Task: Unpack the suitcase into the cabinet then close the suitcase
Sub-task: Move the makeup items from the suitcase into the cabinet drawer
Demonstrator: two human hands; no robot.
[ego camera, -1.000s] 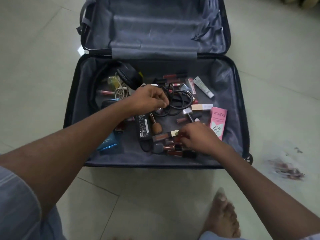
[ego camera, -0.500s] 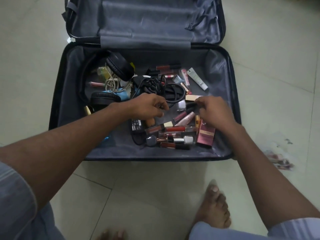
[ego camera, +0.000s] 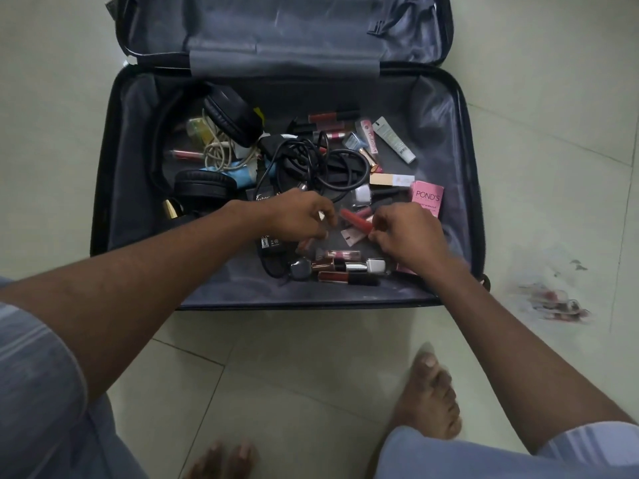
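Nearest us, our bare feet stand on the pale tiled floor (ego camera: pixel 311 368), just short of the near rim of the open black hard-shell suitcase (ego camera: pixel 103 188). We judge the unpacking barely begun: the tray holds nearly everything, and the cabinet is out of view.

Inside the near edge lies a row of small lipstick tubes and bottles (ego camera: pixel 345 267). Just beyond them our right hand (ego camera: pixel 408 236) has its fingers curled, pinching the end of a slim red lip-gloss tube (ego camera: pixel 356 219). Our left hand (ego camera: pixel 301 216) is curled close beside it; whether it holds anything we cannot tell, as the fingertips are blurred.

Right of the hands stands a pink Pond's carton (ego camera: pixel 427 200). Farther in sit a coil of black cable (ego camera: pixel 321 164) and black over-ear headphones (ego camera: pixel 231 121) at the far left, then the propped grey-lined lid (ego camera: pixel 283 25).

Next, probably, we gather several tubes into one grip and lift straight up, clear of the cable. The floor on both sides offers room to rise and turn.
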